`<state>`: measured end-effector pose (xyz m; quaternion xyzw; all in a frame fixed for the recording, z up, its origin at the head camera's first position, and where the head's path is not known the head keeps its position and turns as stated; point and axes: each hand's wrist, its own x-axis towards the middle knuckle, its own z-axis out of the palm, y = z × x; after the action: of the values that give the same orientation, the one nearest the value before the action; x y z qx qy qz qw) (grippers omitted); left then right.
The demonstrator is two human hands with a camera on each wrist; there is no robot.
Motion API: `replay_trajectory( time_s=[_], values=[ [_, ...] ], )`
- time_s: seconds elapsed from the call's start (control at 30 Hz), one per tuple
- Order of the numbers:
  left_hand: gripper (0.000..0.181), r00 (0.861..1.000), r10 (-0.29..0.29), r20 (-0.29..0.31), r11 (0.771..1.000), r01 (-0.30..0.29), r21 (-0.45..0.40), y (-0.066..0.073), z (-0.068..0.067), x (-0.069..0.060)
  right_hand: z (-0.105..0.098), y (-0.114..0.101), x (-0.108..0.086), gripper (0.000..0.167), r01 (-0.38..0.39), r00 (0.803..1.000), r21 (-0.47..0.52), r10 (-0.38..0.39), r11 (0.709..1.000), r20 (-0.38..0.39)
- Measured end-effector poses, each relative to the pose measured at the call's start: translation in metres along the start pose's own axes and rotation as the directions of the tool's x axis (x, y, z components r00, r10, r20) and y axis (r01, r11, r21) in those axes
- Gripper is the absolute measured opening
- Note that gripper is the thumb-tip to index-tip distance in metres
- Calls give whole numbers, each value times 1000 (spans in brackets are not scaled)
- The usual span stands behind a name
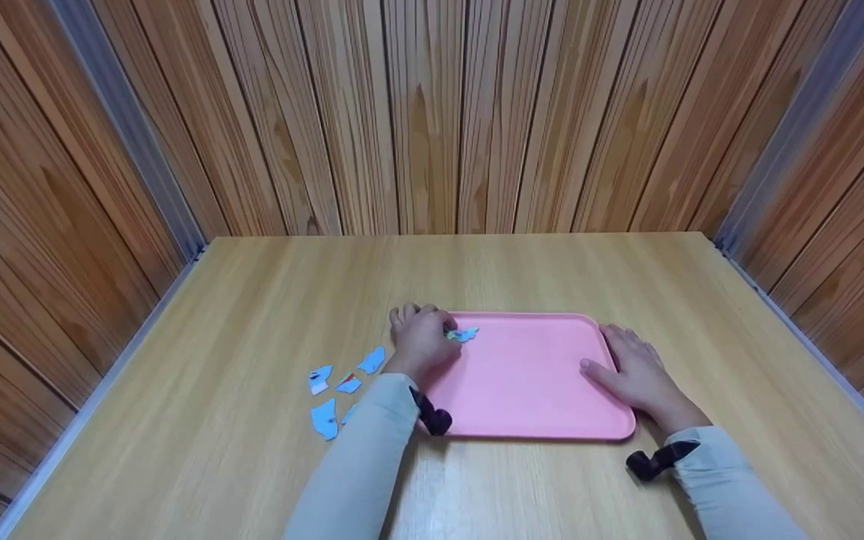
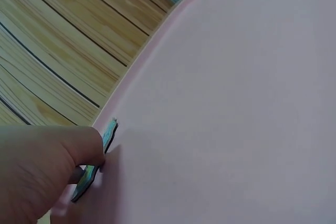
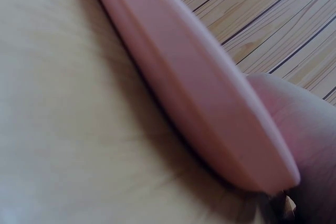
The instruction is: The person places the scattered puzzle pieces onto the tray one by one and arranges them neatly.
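Observation:
My left hand (image 1: 424, 341) pinches a small blue-and-green puzzle piece (image 1: 465, 334) over the upper left corner of a pink tray (image 1: 529, 375). In the left wrist view the piece (image 2: 109, 134) stands tilted between thumb and finger, close to the tray's rim. At the tray's right side, my right hand (image 1: 638, 375) holds the edge, thumb over the rim and fingers along the outside. The right wrist view shows the tray's side wall (image 3: 184, 72) close up, with part of that hand (image 3: 294, 114) behind it.
Several blue puzzle pieces (image 1: 324, 418) lie on the wooden table (image 1: 252, 315) left of the tray, one partly hidden by the left sleeve (image 1: 364, 450). Wood-panelled walls (image 1: 432, 120) stand behind and on both sides. Dark straps hang at both wrists.

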<state>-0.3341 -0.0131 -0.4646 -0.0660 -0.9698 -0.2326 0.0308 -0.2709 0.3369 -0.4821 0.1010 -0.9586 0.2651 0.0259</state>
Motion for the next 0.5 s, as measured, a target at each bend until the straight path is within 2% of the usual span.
replay_trajectory(
  time_s=[0.3,0.5],
  values=[
    [16,1000,-14,-1,999,14,-47,-2,1,-2,1,0,1,90,4,1000,-4,-4,1000,-1],
    [22,1000,0,2,999,0,-47,-4,2,-3,1,0,2,89,10,1000,-7,-10,1000,-12]
  ],
)
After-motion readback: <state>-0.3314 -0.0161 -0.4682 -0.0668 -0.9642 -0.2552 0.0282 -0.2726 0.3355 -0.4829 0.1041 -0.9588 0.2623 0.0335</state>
